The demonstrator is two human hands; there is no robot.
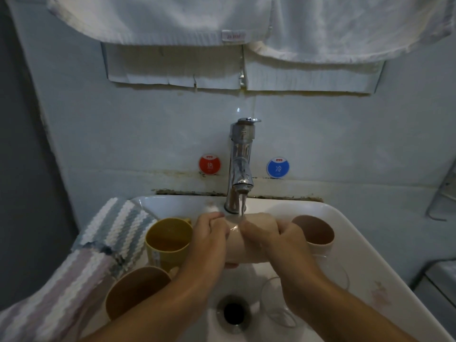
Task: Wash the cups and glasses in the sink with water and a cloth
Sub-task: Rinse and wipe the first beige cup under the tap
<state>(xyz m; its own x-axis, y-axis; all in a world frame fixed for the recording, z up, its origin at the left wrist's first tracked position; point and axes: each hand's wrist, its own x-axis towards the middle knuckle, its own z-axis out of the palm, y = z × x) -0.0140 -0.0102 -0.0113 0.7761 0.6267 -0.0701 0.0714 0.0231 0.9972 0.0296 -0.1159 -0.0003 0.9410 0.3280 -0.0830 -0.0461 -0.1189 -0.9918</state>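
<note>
A pale pink cup (246,245) lies sideways over the white sink (370,248), under water running from the chrome tap (240,166). My left hand (209,239) grips its left end, and my right hand (274,239) grips its right part with fingers across the wet surface. A yellow mug (167,240) stands at the left of the basin, with a brown cup (135,290) in front of it. Another pinkish-brown cup (314,233) sits at the right. A clear glass (276,307) lies low in the basin beside the drain (233,313), partly behind my right forearm.
A striped cloth (98,245) drapes over the sink's left rim. White towels (222,18) hang above on the wall. Red (209,164) and blue (278,167) round stickers flank the tap. A metal rack (441,193) stands at the far right.
</note>
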